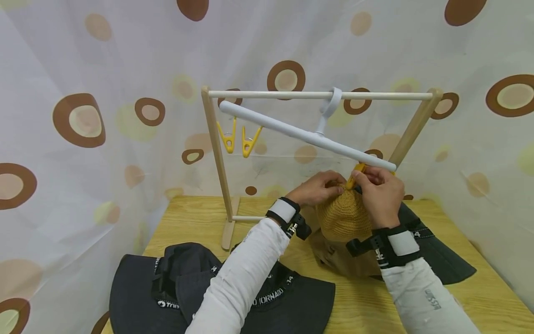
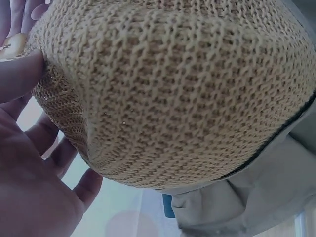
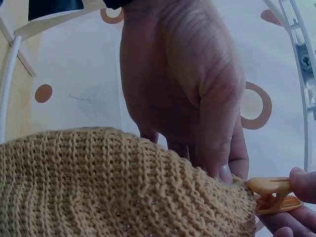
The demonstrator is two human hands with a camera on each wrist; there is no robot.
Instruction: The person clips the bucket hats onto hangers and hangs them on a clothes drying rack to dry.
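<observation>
Head view shows your left hand (image 1: 319, 189) pinching the knit hat (image 1: 344, 217) near its tip, and your right hand (image 1: 381, 195) pinching the yellow clip (image 1: 350, 182) there. The knit hat is below the right end of the white hanger (image 1: 288, 130); dark hats (image 1: 142, 287) lie near left on the worktop (image 1: 187, 218).

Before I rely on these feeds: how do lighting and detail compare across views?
Head view: fairly bright, even light on the yellow knitted hat; left wrist: dimmer, bluish, its stitches readable; right wrist: the bare left hand shaded against pale patterned backdrop, orange plastic clip distinct.
</observation>
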